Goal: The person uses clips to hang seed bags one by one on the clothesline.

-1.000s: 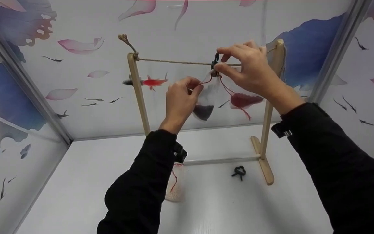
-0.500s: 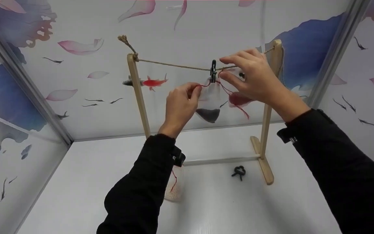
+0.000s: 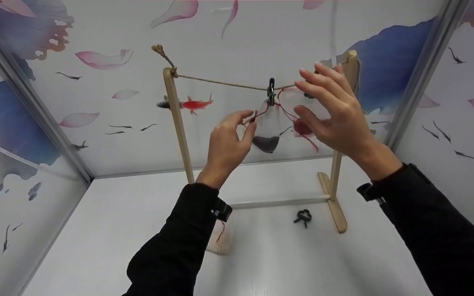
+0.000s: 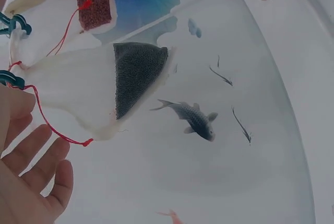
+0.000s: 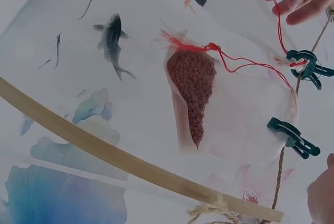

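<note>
A sheer pouch with dark grains at its bottom (image 3: 266, 144) hangs from a rope (image 3: 220, 83), held by a dark green clip (image 3: 270, 92). Beside it hangs a second pouch with reddish-brown grains (image 5: 193, 88), with another green clip (image 5: 295, 138) at its top. My left hand (image 3: 231, 139) is left of the dark-grain pouch, its fingers loosely bent and a red drawstring (image 4: 48, 122) lying across their tips. Fingers spread, my right hand (image 3: 335, 111) is in front of the reddish pouch and hides part of it in the head view.
A wooden stand (image 3: 175, 123) carries the rope between two posts. On the white table (image 3: 278, 255) lie a loose dark clip (image 3: 303, 218) and a pouch of pale grains (image 3: 219, 242), partly behind my left sleeve. Printed white panels enclose the back and sides.
My right hand has let go of the clip, moved right and down, and spread its fingers. My left hand's pinch on the red drawstring has loosened. The rope sags lower at the clip.
</note>
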The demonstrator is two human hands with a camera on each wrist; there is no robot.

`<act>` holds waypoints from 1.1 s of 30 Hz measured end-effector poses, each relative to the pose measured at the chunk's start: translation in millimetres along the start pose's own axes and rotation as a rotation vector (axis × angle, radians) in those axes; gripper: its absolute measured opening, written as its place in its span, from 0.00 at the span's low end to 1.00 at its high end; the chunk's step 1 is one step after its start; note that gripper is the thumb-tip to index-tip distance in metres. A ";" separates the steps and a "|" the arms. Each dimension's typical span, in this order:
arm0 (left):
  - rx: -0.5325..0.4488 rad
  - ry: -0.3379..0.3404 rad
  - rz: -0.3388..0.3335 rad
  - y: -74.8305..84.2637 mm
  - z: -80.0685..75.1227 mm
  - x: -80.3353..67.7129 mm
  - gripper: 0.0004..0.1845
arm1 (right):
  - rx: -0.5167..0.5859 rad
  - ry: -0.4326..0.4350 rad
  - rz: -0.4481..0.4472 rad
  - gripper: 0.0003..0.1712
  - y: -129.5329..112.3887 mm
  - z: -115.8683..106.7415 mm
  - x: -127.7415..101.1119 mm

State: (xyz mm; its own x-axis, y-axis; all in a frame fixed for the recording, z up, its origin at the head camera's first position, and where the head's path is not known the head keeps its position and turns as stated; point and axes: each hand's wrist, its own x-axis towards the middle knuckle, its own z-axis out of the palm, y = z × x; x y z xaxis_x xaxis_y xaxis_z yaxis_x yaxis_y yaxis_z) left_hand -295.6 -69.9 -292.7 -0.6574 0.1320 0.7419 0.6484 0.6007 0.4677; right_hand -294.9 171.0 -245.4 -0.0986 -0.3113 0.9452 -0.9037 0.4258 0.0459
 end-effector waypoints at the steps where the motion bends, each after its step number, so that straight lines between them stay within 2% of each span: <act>1: -0.001 0.012 0.020 -0.7 -0.4 -2.1 0.15 | 0.012 0.035 -0.012 0.23 -2.9 0.0 -2.8; 6: 0.004 0.072 0.119 -3.0 -1.3 -15.2 0.18 | 0.052 0.151 -0.025 0.16 -18.6 -1.4 -18.7; 9: 0.035 0.108 0.180 -3.7 -0.4 -25.8 0.18 | 0.056 0.171 -0.011 0.15 -25.6 -2.8 -30.4; 13: 0.080 0.144 0.238 -5.3 1.6 -42.8 0.19 | 0.060 0.156 0.018 0.18 -32.1 -3.5 -49.9; 20: 0.082 0.151 0.243 -10.8 10.0 -77.5 0.19 | 0.159 0.004 0.067 0.18 -38.7 -2.5 -90.9; 25: 0.076 0.141 0.262 -14.8 20.2 -99.0 0.19 | 0.207 -0.140 0.120 0.20 -25.3 4.4 -133.6; 30: 0.101 0.095 0.258 -18.5 34.3 -121.7 0.23 | 0.206 -0.305 0.242 0.35 -15.4 7.6 -171.3; 33: 0.106 0.066 0.230 -22.7 45.7 -136.9 0.26 | 0.215 -0.347 0.350 0.36 -19.8 7.8 -185.9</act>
State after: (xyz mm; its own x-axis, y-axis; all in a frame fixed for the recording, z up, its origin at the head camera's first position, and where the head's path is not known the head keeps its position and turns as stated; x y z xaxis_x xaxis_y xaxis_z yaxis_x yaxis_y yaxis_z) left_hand -237.8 -65.5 -426.8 -0.4684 0.2254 0.8543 0.7322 0.6402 0.2325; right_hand -261.9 213.9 -424.6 -0.5083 -0.4597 0.7282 -0.8534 0.3824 -0.3542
